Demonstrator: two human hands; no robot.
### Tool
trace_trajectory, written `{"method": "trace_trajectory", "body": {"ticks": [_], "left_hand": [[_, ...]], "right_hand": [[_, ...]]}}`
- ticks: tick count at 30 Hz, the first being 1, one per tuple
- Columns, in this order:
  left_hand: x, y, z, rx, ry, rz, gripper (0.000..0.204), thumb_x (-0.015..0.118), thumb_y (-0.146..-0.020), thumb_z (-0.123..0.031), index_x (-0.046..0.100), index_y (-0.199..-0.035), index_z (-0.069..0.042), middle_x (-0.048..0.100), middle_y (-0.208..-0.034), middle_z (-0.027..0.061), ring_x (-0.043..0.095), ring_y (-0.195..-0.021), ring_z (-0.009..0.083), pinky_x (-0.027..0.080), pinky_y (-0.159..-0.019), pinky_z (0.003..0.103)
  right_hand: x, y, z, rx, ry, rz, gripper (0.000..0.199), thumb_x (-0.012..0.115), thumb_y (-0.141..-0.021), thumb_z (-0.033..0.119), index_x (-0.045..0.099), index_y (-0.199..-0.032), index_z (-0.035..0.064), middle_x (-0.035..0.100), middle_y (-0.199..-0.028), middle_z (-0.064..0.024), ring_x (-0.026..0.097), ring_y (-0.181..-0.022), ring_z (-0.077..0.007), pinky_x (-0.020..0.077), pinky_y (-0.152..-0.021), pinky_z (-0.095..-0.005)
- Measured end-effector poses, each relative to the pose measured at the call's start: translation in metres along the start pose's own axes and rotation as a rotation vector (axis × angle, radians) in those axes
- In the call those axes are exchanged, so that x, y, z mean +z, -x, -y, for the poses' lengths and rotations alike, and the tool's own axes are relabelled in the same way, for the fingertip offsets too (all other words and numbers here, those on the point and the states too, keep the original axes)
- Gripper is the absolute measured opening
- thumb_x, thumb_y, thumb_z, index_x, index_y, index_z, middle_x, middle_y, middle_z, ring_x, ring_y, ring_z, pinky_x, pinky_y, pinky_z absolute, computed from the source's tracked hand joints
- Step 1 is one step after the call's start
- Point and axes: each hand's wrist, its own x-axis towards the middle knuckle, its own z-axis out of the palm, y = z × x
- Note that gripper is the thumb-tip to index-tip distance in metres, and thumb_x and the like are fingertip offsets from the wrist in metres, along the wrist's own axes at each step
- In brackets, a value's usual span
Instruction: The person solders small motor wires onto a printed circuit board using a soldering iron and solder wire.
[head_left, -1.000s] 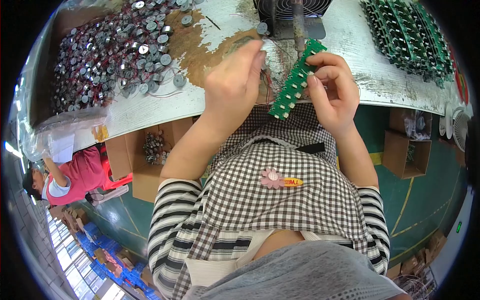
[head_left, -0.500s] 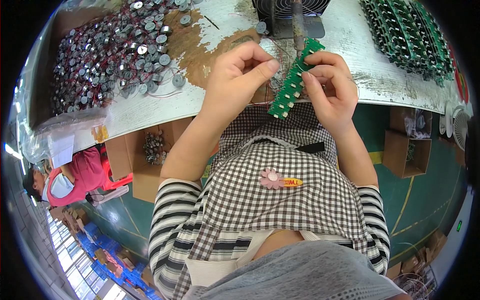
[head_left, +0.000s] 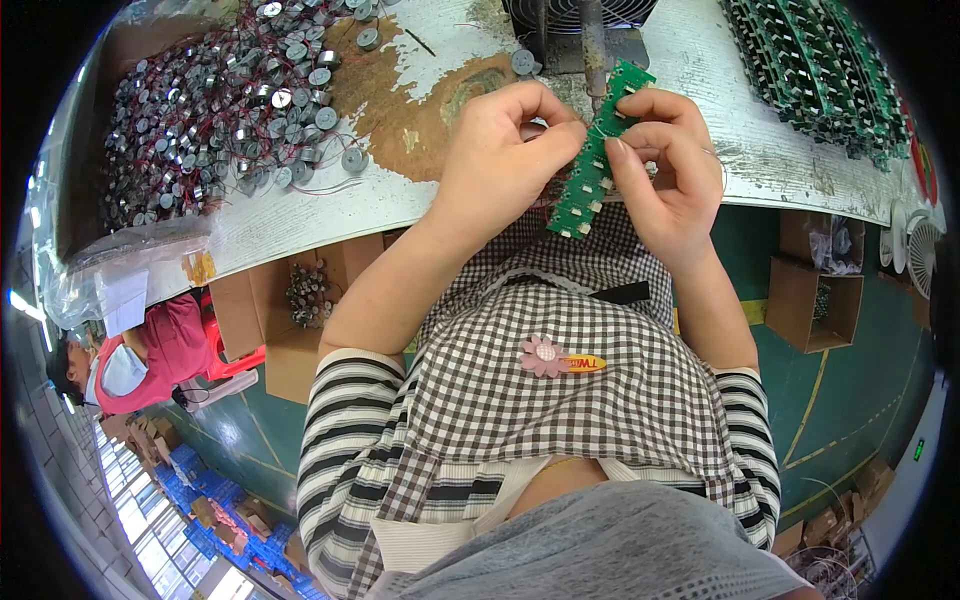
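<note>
A green circuit board (head_left: 590, 172) is held above the near edge of the worktable (head_left: 390, 212), slanting from the far right down to the near left. The right hand (head_left: 668, 170) has it from the right: the thumb and bent fingers are closed on the right edge of its far half, thumb nearer and forefinger farther along, so the near half sticks out free past the fingers, with small white connectors showing on it. The left hand (head_left: 515, 145) is at the board's left side, its thumb and forefinger brought narrowly together, their tips just beside the left edge, roughly across from the right thumb; whether they touch the board or grip a thin wire I cannot tell. The tip of an upright metal rod (head_left: 593, 50) stands just beyond, near the board's far end, and a black fan (head_left: 622, 14) sits farther back. To the far left lies a heap of round grey wired parts (head_left: 250, 120); to the far right, a stack of similar green boards (head_left: 815, 85).
</note>
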Motion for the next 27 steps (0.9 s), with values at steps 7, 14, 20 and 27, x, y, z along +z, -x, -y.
{"method": "trace_trajectory", "body": {"ticks": [7,14,20,27], "left_hand": [[0.004,-0.002,-0.007,0.057,0.006,-0.044,0.010,0.064,-0.078,-0.007,0.060,-0.077,0.003,0.059,-0.067,0.0009,0.052,-0.057,0.0033,0.041,-0.049,0.020],[0.000,0.001,-0.001,0.063,-0.143,0.017,0.010,0.065,-0.079,-0.007,0.061,-0.081,0.001,0.061,-0.074,0.0014,0.055,-0.067,0.0048,0.045,-0.060,0.021],[-0.005,-0.003,-0.002,-0.013,-0.099,0.130,0.011,0.066,-0.082,-0.008,0.061,-0.086,0.001,0.062,-0.082,0.0021,0.056,-0.075,0.0063,0.046,-0.067,0.021],[-0.004,-0.007,-0.006,-0.009,-0.077,0.063,0.010,0.066,-0.082,-0.008,0.061,-0.084,0.001,0.062,-0.077,0.0002,0.055,-0.070,0.0048,0.045,-0.062,0.020]], "right_hand": [[0.001,-0.009,-0.003,-0.016,0.046,-0.012,0.010,0.067,-0.075,-0.006,0.059,-0.078,-0.0029,0.061,-0.099,-0.0180,0.058,-0.058,-0.0107,0.0444,-0.053,-0.0203],[0.002,0.005,-0.002,0.045,-0.040,-0.015,0.011,0.067,-0.075,-0.006,0.057,-0.080,-0.0041,0.059,-0.103,-0.0186,0.060,-0.061,-0.0110,0.0466,-0.055,-0.0202],[0.001,0.004,-0.002,0.052,-0.103,-0.012,0.010,0.066,-0.077,-0.007,0.057,-0.082,-0.0047,0.058,-0.104,-0.0184,0.060,-0.063,-0.0105,0.0471,-0.053,-0.0198],[0.000,-0.008,-0.008,-0.106,0.087,0.019,0.011,0.066,-0.077,-0.007,0.059,-0.084,-0.0034,0.059,-0.102,-0.0172,0.060,-0.063,-0.0109,0.0466,-0.054,-0.0193]]}}
